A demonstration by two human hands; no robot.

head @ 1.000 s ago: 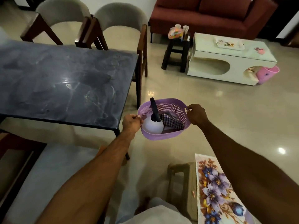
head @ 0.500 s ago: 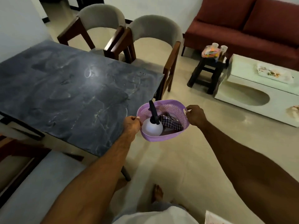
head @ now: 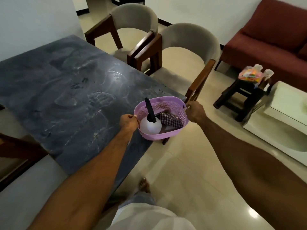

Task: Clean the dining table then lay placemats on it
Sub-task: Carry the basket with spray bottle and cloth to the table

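Purple basket [head: 180,106] with spray bottle [head: 150,125], checked cloth [head: 167,119]

A single wide-angle camera sits on the person's head and looks forward and steeply down, so there is no second view to overlap with. Both forearms enter from the bottom corners and converge near the centre of the frame, where the left hand [head: 128,122] and right hand [head: 196,113] are seen from above and behind. The dining table [head: 66,100] fills the left half, close below the lens. Two chairs [head: 187,45] lie in the upper middle, farther off, and a sofa [head: 269,40] occupies the upper right corner.
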